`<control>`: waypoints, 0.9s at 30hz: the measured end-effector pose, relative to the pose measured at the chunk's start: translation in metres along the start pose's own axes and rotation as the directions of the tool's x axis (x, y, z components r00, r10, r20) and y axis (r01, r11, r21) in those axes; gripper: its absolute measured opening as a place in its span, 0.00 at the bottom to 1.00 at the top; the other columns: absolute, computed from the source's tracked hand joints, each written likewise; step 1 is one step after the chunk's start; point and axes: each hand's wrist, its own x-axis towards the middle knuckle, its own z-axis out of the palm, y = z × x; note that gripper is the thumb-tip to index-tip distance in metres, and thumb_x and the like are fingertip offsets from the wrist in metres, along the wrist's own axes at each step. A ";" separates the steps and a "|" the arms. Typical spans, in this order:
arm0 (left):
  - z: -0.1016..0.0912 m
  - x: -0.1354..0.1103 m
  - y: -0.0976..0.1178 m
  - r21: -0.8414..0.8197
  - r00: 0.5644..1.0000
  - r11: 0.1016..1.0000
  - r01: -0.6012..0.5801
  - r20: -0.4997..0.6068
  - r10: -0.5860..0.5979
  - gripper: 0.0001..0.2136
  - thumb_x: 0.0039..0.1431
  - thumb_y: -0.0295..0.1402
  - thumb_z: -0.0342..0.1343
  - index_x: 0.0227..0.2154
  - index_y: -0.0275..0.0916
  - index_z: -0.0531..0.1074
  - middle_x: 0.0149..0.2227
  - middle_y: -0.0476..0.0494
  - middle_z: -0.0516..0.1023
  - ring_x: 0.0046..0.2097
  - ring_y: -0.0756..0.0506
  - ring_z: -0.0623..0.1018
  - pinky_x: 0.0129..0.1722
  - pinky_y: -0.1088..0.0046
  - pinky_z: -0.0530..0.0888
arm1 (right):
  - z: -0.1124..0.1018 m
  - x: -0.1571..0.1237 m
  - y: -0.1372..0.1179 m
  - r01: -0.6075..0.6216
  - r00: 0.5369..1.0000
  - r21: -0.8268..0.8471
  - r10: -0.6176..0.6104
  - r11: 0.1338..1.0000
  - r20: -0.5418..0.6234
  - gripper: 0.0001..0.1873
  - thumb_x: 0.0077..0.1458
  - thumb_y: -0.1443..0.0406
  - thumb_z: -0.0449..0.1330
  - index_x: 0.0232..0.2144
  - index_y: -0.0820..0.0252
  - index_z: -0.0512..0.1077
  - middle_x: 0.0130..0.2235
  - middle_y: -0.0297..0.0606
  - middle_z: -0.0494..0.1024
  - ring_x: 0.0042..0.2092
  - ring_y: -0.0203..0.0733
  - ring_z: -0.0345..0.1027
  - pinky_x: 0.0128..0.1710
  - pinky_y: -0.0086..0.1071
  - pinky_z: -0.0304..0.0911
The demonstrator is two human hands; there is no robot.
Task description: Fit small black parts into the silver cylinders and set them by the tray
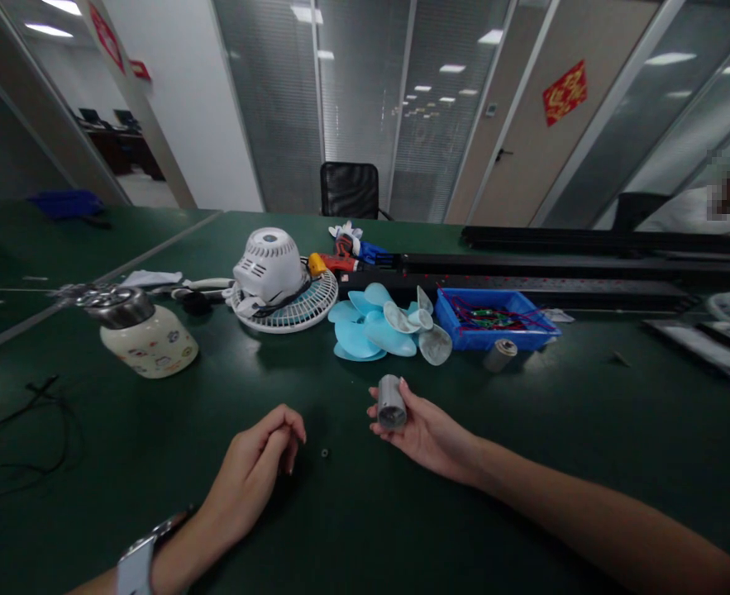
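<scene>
My right hand [423, 430] lies palm up on the green table [526, 463] and holds a small grey metal cylinder [392, 402] between thumb and fingers. My left hand [259, 463] rests on the table with its fingers curled loosely inward; nothing shows in it. A watch is on that wrist. A tiny dark part [325, 453] lies on the table between the two hands. Beyond them lie light blue fan blades [365, 330] and a clear blade [434, 343].
A white fan motor on a grille [278, 285] sits at the back, a cream lidded jar [145, 335] to the left, a blue tray of parts [494, 318] and a second cylinder [501, 354] to the right. A black cable [30, 413] lies far left. A person sits far right.
</scene>
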 end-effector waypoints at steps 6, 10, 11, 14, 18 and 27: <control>-0.001 -0.001 0.002 0.049 1.000 0.999 0.009 0.008 -0.009 0.15 0.64 0.34 0.37 0.25 0.41 0.65 0.18 0.55 0.63 0.20 0.49 0.67 0.21 0.76 0.63 | -0.003 0.001 0.001 0.033 0.999 0.001 -0.033 0.999 -0.021 0.22 0.57 0.51 0.59 0.39 0.65 0.68 0.31 0.36 0.74 0.31 0.33 0.71 0.33 0.27 0.66; -0.002 0.002 0.002 0.130 0.996 0.988 -0.085 -0.003 0.086 0.18 0.63 0.34 0.38 0.19 0.41 0.63 0.18 0.53 0.63 0.21 0.50 0.69 0.33 0.72 0.72 | -0.008 0.002 0.006 0.118 0.993 -0.109 -0.115 0.987 0.034 0.28 0.47 0.47 0.66 0.38 0.63 0.66 0.32 0.35 0.74 0.33 0.36 0.72 0.34 0.30 0.68; -0.002 0.003 0.001 0.149 0.993 0.982 -0.117 0.000 0.119 0.18 0.62 0.34 0.39 0.17 0.41 0.62 0.17 0.54 0.63 0.22 0.50 0.69 0.41 0.69 0.74 | -0.009 0.002 0.007 0.165 0.986 -0.163 -0.160 0.973 0.046 0.28 0.46 0.47 0.67 0.38 0.62 0.66 0.32 0.35 0.74 0.34 0.37 0.73 0.36 0.32 0.69; -0.002 0.004 -0.002 0.169 0.986 0.971 -0.167 0.016 0.166 0.17 0.58 0.31 0.41 0.14 0.41 0.59 0.16 0.54 0.63 0.23 0.50 0.71 0.58 0.63 0.66 | -0.009 -0.001 0.010 0.330 0.942 -0.424 -0.321 0.844 0.095 0.24 0.47 0.52 0.68 0.38 0.59 0.64 0.37 0.36 0.76 0.40 0.42 0.75 0.44 0.40 0.70; -0.001 0.003 -0.003 0.154 0.987 0.975 -0.159 0.009 0.159 0.16 0.58 0.31 0.42 0.15 0.42 0.59 0.16 0.55 0.62 0.23 0.50 0.70 0.59 0.62 0.66 | -0.013 -0.010 0.008 0.436 0.863 -0.704 -0.483 0.560 0.150 0.21 0.54 0.58 0.64 0.47 0.56 0.64 0.47 0.41 0.77 0.50 0.46 0.72 0.53 0.46 0.66; 0.000 0.003 -0.003 0.170 0.984 0.970 -0.174 0.010 0.175 0.16 0.60 0.33 0.40 0.17 0.41 0.57 0.17 0.56 0.59 0.22 0.50 0.67 0.51 0.63 0.72 | -0.105 -0.065 -0.017 0.268 0.386 -0.963 -0.918 0.012 0.095 0.22 0.58 0.56 0.58 0.52 0.55 0.61 0.50 0.46 0.76 0.53 0.50 0.70 0.56 0.51 0.61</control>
